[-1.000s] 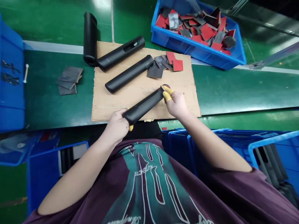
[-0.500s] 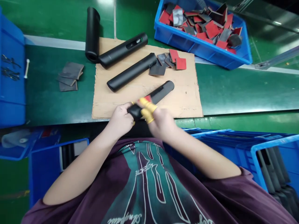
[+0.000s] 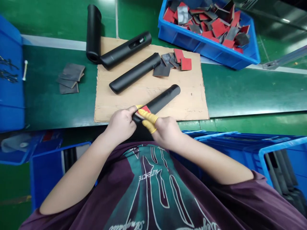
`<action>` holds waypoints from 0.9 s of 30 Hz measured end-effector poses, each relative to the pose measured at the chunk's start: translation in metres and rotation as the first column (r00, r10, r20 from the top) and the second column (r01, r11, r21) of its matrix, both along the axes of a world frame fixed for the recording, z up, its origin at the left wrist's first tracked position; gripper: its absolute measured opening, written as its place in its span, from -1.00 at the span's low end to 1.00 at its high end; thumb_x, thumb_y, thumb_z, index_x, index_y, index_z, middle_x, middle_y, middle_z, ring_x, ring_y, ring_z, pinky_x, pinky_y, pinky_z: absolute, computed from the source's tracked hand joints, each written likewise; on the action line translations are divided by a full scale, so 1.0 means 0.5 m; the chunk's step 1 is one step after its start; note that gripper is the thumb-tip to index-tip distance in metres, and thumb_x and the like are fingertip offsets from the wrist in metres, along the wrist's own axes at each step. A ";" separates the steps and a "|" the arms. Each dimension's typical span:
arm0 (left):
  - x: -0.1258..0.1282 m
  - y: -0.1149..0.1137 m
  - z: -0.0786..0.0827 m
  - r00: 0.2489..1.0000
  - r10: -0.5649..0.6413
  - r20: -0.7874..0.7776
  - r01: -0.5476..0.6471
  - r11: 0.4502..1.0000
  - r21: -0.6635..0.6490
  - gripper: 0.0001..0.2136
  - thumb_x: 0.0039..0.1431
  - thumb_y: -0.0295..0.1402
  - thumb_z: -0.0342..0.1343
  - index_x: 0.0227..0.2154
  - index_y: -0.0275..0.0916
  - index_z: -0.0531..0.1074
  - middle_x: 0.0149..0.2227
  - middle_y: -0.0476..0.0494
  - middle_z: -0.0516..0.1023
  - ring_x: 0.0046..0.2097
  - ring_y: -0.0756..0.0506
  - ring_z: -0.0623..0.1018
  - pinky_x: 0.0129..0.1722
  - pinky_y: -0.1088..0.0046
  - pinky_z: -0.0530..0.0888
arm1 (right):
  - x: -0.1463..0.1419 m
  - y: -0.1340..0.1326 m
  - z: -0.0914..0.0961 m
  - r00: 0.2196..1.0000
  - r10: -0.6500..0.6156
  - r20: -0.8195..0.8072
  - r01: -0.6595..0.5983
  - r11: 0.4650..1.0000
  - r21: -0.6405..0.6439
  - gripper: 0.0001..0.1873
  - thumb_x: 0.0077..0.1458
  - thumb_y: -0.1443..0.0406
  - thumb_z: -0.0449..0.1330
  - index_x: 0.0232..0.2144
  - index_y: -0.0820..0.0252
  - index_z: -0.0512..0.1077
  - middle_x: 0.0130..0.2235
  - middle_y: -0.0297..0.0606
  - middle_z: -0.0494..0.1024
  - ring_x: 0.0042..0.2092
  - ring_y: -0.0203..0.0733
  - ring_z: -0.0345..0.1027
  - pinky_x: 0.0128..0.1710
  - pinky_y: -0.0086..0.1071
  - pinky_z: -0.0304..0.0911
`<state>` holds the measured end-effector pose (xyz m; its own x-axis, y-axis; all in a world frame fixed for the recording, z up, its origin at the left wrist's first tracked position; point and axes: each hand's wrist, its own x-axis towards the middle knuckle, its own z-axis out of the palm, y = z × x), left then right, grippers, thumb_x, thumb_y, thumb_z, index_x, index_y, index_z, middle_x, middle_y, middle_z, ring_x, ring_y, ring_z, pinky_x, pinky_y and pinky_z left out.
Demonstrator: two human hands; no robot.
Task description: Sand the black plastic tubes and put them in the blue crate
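My left hand is closed round the near end of a black tube that slants up to the right over the cardboard. Yellow finger covers show on both hands. My right hand pinches a red-faced sanding pad and presses it on the tube close to my left fingertips. Beyond lie a second black tube and a slotted black tube. Another black tube rests at the cardboard's upper left corner. Several red and grey pads lie by the second tube's far end.
A cardboard sheet covers the middle of the green bench. Grey pads are stacked at left. A blue bin full of pads stands at the back right. Blue crates flank the bench, and another crate holds dark tubes.
My right hand has moved the red pad down and left along the tube, toward my left hand. The tube has turned, and its slot no longer shows.
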<state>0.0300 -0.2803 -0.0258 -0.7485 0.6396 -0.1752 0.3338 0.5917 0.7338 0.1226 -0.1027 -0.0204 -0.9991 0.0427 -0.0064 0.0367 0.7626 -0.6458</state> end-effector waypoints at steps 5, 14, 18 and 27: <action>-0.003 -0.005 -0.001 0.993 -0.072 -0.089 0.060 0.989 -0.137 -0.47 -0.03 -0.48 -0.03 0.03 -0.22 0.54 -0.22 -0.21 0.68 -0.17 -0.25 0.64 -0.12 0.26 0.51 | -0.056 0.108 -0.023 0.924 -0.381 -0.025 0.381 0.924 0.036 -0.51 0.30 0.22 -0.01 0.12 0.31 0.50 0.08 0.02 0.61 0.16 0.13 0.49 0.21 0.07 0.37; 0.001 -0.007 -0.007 0.997 -0.039 -0.063 0.029 0.989 -0.145 -0.50 -0.09 -0.48 -0.03 -0.05 -0.24 0.57 -0.31 -0.19 0.66 -0.25 -0.22 0.61 -0.21 0.32 0.49 | 0.003 0.041 -0.039 0.989 -0.149 0.012 0.146 0.980 0.132 -0.52 0.31 0.12 0.02 0.12 0.16 0.53 -0.28 -0.13 0.71 -0.35 -0.05 0.59 -0.20 -0.16 0.55; 0.003 -0.002 -0.017 0.994 0.015 0.104 -0.019 0.999 0.031 -0.47 -0.16 -0.47 -0.06 -0.08 -0.31 0.57 -0.44 -0.08 0.58 -0.35 -0.13 0.54 -0.31 0.41 0.46 | -0.041 0.112 -0.057 0.898 -0.421 -0.127 0.420 0.907 -0.032 -0.53 0.31 0.21 0.00 0.13 0.23 0.50 0.05 -0.13 0.64 0.06 -0.04 0.55 0.11 -0.13 0.47; -0.001 -0.009 -0.016 0.991 -0.089 -0.098 0.065 0.972 -0.226 -0.48 -0.03 -0.48 -0.07 0.02 -0.29 0.54 -0.22 -0.28 0.68 -0.19 -0.29 0.64 -0.20 0.28 0.48 | -0.022 0.070 -0.035 0.981 -0.191 -0.013 0.191 0.981 -0.040 -0.58 0.29 0.21 0.08 0.10 0.20 0.54 0.05 -0.09 0.64 0.06 0.04 0.57 0.15 -0.05 0.44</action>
<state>0.0295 -0.2846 -0.0336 -0.7204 0.6503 -0.2410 0.4544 0.7052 0.5443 0.1116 -0.0678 -0.0380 -0.9726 0.2326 0.0049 0.1681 0.7171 -0.6764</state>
